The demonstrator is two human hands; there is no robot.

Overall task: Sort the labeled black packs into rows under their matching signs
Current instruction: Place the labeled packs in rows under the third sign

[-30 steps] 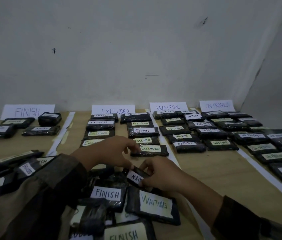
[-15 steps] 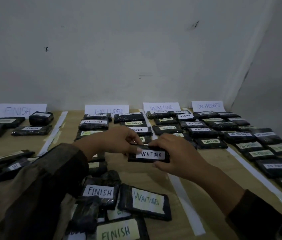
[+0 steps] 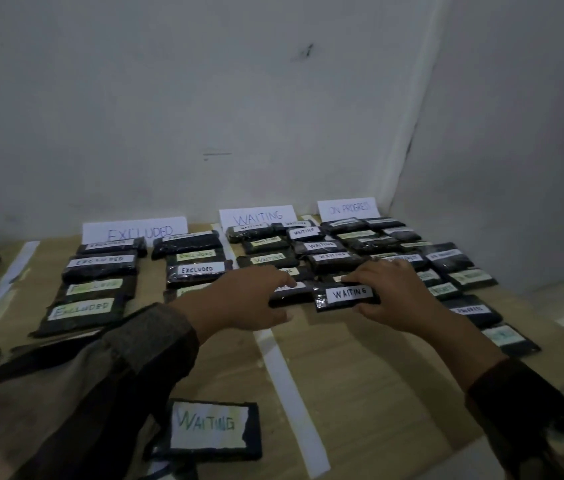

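Right hand (image 3: 391, 289) fingers pinch a flat black plastic WAITING-labelled pack (image 3: 349, 294); left hand (image 3: 245, 299) fingers, relaxed, touch the neighbouring black pack (image 3: 291, 295).

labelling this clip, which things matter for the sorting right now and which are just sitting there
In the job: small WAITING pack gripped by right hand; left hand beside it; WAITING sign; large WAITING pack, unsorted.
Just lying there: EXCLUDED rows, white tape strip.

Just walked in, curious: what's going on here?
A person is sorting labelled black packs into rows on a wooden table. The right hand grips a black pack with a white WAITING label at the near end of the rows below the white WAITING sign; the left hand touches the neighbouring pack.
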